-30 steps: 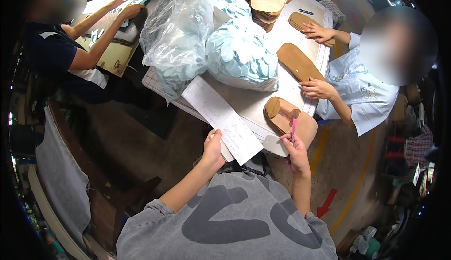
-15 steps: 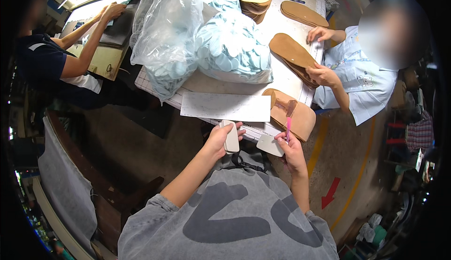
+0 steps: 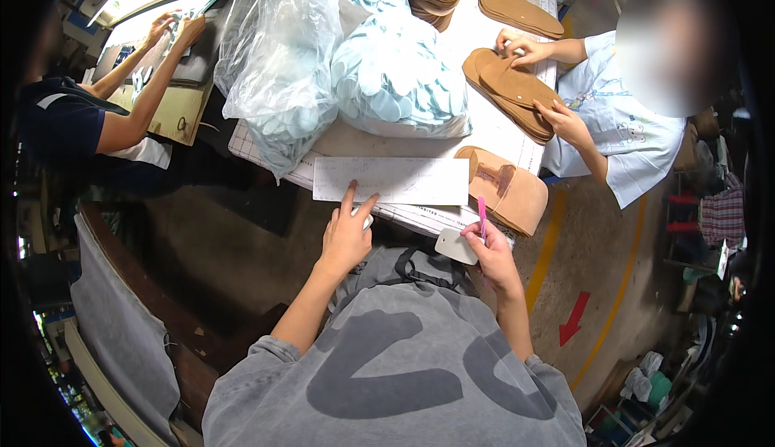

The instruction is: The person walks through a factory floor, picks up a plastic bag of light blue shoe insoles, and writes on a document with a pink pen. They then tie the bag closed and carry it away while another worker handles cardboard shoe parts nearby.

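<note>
Forward from below the sheet, the left hand [image 3: 345, 239] has come up so that two spread fingers reach onto the lower part of the long white paper slip [image 3: 420, 182], which lies flat along the near edge of the counter [image 3: 349, 145]. Tucked in that palm is a small off-white slab [image 3: 368, 222], mostly hidden. The right hand [image 3: 496, 263] keeps a narrow pinch on a pale tag card [image 3: 454, 247], rounded at the corners with a punched hole, and on a glossy pink pen [image 3: 482, 209]. The slip looks feather-light, thin and easily creased, best lifted by a short end; the card seems stiffer, good to hold by one edge, and the slim pen may slip a little. Just beyond sit a smooth tan leather sandal upper [image 3: 526, 211], and a crinkled clear plastic bag [image 3: 278, 51] beside soft-looking, sole-shaped pale-blue pieces [image 3: 395, 75].
</note>
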{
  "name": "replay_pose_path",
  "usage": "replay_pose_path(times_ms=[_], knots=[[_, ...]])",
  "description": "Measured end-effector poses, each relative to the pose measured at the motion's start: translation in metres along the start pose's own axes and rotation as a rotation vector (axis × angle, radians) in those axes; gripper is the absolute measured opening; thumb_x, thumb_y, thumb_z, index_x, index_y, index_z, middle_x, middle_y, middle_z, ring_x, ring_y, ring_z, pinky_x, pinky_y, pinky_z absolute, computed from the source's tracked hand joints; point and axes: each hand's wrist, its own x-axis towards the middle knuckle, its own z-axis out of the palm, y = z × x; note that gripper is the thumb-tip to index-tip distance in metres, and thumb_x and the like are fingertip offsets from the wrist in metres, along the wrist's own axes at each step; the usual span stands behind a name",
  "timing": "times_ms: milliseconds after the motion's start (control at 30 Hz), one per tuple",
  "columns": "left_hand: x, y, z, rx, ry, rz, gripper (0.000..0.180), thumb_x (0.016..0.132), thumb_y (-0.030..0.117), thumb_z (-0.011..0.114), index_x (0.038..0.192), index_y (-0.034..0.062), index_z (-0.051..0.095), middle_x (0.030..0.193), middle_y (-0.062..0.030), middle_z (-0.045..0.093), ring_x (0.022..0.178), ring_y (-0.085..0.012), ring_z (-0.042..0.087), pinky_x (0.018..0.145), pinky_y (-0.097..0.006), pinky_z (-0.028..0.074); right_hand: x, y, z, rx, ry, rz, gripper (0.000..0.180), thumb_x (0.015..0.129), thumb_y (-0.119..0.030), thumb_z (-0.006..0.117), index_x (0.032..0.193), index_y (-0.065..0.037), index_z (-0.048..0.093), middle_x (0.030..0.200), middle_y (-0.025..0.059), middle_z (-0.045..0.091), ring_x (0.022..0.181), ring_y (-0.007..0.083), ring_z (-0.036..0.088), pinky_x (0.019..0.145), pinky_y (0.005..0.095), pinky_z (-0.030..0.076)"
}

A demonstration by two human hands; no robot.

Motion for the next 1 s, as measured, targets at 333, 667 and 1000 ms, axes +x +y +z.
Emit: replay_pose_path(times_ms=[333,667,1000], knots=[[0.018,-0.009,-0.013,0.087,-0.286,-0.061,0.089,0.089,0.017,0.072,0.168,0.0301,0.035,0.179,-0.0210,0.013,0.095,-0.0470,0.072,0.079,-0.052,0.064,0.011,-0.017,0.051,-0.393,0.286,-0.304,0.011,0.105,-0.012,0.065,0.110,-0.003,0.068,0.085,0.0010,0.065,0.073,0.0120,0.056,0.066,0.0321,0.045],[0.005,-0.051,-0.026,-0.508,-0.034,0.032,0.070,0.093,0.003,0.061,0.160,0.0171,0.046,0.172,-0.0283,0.023,0.140,-0.0552,0.051,0.113,-0.050,0.051,0.030,-0.025,0.121,-0.690,0.417,-0.403,0.010,0.098,-0.009,0.064,0.105,-0.003,0.069,0.067,0.0138,0.061,0.058,0.0252,0.059,0.057,0.0387,0.046],[-0.018,-0.077,-0.026,-1.454,-0.432,-0.654,0.056,0.096,0.000,0.052,0.152,0.0055,0.047,0.139,-0.0198,0.064,0.122,-0.0287,0.069,0.100,-0.042,0.059,0.048,0.025,0.134,-0.890,0.466,-0.210,0.031,0.096,-0.028,0.078,0.110,-0.005,0.064,0.083,0.0174,0.071,0.076,0.0388,0.072,0.069,0.0475,0.056]])
